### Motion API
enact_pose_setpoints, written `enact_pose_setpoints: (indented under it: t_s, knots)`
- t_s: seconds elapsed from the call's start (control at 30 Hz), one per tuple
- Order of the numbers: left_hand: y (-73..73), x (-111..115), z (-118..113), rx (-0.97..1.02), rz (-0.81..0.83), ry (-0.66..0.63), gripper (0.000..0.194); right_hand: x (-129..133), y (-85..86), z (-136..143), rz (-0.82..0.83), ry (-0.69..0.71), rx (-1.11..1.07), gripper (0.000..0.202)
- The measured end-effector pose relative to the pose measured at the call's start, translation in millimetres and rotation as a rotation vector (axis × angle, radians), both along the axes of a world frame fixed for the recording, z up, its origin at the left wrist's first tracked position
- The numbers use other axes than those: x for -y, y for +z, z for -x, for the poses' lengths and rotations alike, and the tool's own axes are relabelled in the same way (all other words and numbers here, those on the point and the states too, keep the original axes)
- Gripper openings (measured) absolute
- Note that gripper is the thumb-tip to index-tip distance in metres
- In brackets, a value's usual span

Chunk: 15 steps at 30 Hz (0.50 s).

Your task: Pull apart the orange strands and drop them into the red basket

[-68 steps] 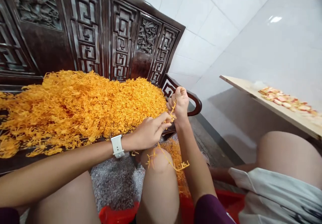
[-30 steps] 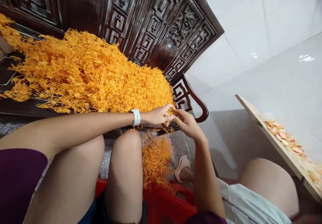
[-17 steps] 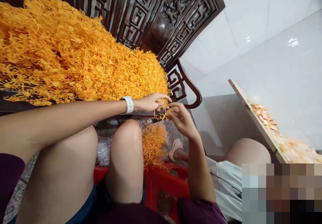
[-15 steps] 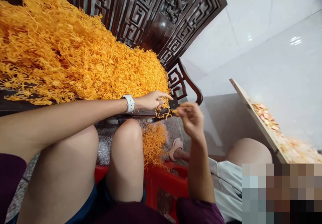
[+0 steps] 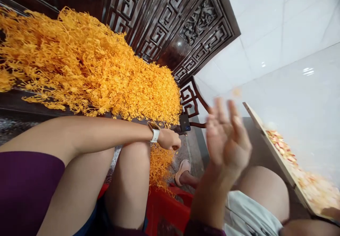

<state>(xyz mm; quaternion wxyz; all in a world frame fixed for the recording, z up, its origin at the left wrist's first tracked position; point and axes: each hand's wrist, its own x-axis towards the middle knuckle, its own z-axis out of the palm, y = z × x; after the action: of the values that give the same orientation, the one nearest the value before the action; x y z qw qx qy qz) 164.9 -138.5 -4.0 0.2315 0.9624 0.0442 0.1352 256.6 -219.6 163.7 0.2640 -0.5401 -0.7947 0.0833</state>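
A long heap of orange, stringy, branching pieces [image 5: 101,69] covers the seat of a dark carved wooden bench. My left hand [image 5: 170,139], with a white-strapped watch [image 5: 154,131] on the wrist, is curled closed beside my knee, just off the bench's front edge; what it holds, if anything, is hidden. My right hand [image 5: 228,137] is raised to the right, blurred, its fingers spread and nothing in them. A small, smeared orange-pink piece [image 5: 236,91] hangs in the air above those fingers. Below my left hand lies more orange stringy stuff [image 5: 160,165].
A wooden-edged board [image 5: 268,137] on the right bears several red, yellow and pale pieces [image 5: 281,145]. Another person's bare knee [image 5: 265,184] and sandalled foot [image 5: 183,170] are close by. A dark phone [image 5: 185,122] rests at the bench end. Red plastic [image 5: 164,207] stands between us.
My right hand has let go of an orange stringy piece, opened and moved right. My left hand has drawn back from the heap toward my knee and curled closed. The view has shifted.
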Motion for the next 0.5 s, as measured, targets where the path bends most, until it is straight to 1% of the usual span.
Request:
enact_pose_setpoints:
  t_s: [0.03, 0.1, 0.13, 0.17, 0.23, 0.3, 0.37, 0.43, 0.5]
  knots:
    - [-0.5, 5.3, -0.5, -0.017, -0.069, -0.017, 0.027, -7.0, -7.6, 5.0, -0.008, -0.001, -0.113, 0.06]
    - [-1.3, 11.1, 1.0, -0.021, -0.17, -0.045, 0.023, -7.6, -20.5, 12.3, 0.043, 0.013, -0.386, 0.058]
    - [-1.2, 12.2, 2.6, -0.012, -0.204, -0.057, 0.021, -2.9, -25.1, 14.1, 0.1, 0.032, -0.481, 0.053]
    - [-0.6, 12.8, 4.2, 0.003, -0.231, -0.063, 0.02, 3.5, -28.3, 14.3, 0.159, 0.054, -0.525, 0.045]
    - [1.7, 14.0, 6.4, 0.059, -0.282, -0.051, 0.02, 14.9, -31.4, 10.1, 0.243, 0.083, -0.463, 0.025]
    - [5.1, 17.5, 5.6, 0.159, -0.378, -0.046, 0.023, 18.4, -32.4, 0.4, 0.25, 0.052, -0.338, 0.017]
    - [9.0, 24.2, 1.9, 0.281, -0.489, -0.076, 0.026, 14.1, -34.5, -13.7, 0.229, -0.037, -0.17, 0.021]
    - [12.1, 33.5, -3.4, 0.385, -0.571, -0.142, 0.028, 7.6, -39.3, -29.6, 0.255, -0.114, 0.03, 0.03]
    - [12.9, 45.0, -8.9, 0.476, -0.645, -0.237, 0.029, 5.2, -47.5, -43.4, 0.387, -0.132, 0.184, 0.039]
